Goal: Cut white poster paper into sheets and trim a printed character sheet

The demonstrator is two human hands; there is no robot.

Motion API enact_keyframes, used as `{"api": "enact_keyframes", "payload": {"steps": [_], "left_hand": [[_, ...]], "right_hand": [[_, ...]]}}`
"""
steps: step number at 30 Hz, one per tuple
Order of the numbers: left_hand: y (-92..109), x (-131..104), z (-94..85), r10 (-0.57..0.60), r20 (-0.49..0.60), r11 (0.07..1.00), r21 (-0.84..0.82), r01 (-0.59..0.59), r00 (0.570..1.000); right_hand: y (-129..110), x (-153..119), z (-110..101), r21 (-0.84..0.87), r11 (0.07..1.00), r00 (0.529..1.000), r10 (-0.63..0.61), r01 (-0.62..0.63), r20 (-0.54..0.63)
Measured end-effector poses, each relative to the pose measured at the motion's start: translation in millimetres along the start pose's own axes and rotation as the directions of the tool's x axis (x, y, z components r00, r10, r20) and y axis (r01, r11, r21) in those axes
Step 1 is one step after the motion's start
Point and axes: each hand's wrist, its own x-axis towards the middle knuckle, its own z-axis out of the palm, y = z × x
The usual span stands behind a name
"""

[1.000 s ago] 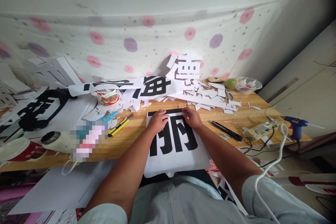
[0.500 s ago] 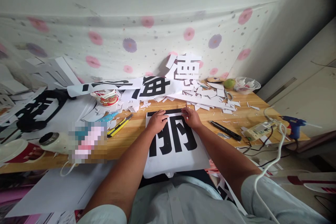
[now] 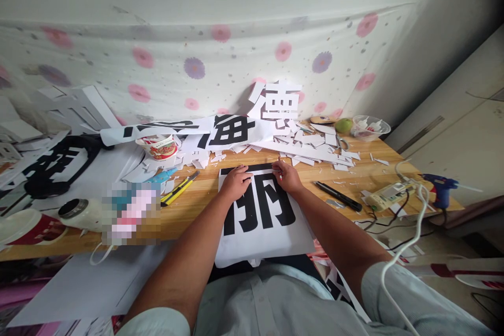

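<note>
A white sheet (image 3: 260, 244) printed with a large black character lies at the table's front edge and overhangs it. My left hand (image 3: 237, 182) rests on the sheet's upper left part, fingers spread on the black top bar. At the upper right of the sheet, my right hand (image 3: 287, 176) is closed round a thin pen-like tool with a red part (image 3: 281, 176), its tip by the bar's right end. A yellow cutter (image 3: 180, 189) lies left of the sheet, a black cutter (image 3: 338, 196) to its right.
White scraps (image 3: 311, 144) and a white cut-out character (image 3: 275, 101) are at the back. A paper bowl (image 3: 159, 148) and a jar (image 3: 79, 213) stand left. On the right are a power strip (image 3: 389, 194), a blue glue gun (image 3: 441, 189) and cables.
</note>
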Motion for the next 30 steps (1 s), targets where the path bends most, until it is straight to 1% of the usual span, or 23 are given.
{"api": "enact_keyframes", "payload": {"steps": [9,16,22,30], "left_hand": [[4,0,-2.8,-0.032,0.012,0.999,-0.034,0.033,0.999],[11,-1,-9.7,-0.13,0.012,0.989,-0.066,0.13,0.991],[14,-1,-11.0,-0.139,0.03,0.987,-0.082,0.141,0.99],[13,0,-13.2,-0.183,0.067,0.971,-0.143,0.191,0.981]], "right_hand": [[0,1,0,-0.005,1.0,1.0,0.005,-0.005,0.0],[1,0,1,0.017,1.0,1.0,0.006,-0.006,0.004],[2,0,1,0.018,1.0,1.0,0.006,-0.006,0.002],[6,0,3,0.036,0.999,1.0,-0.01,0.01,-0.006]]}}
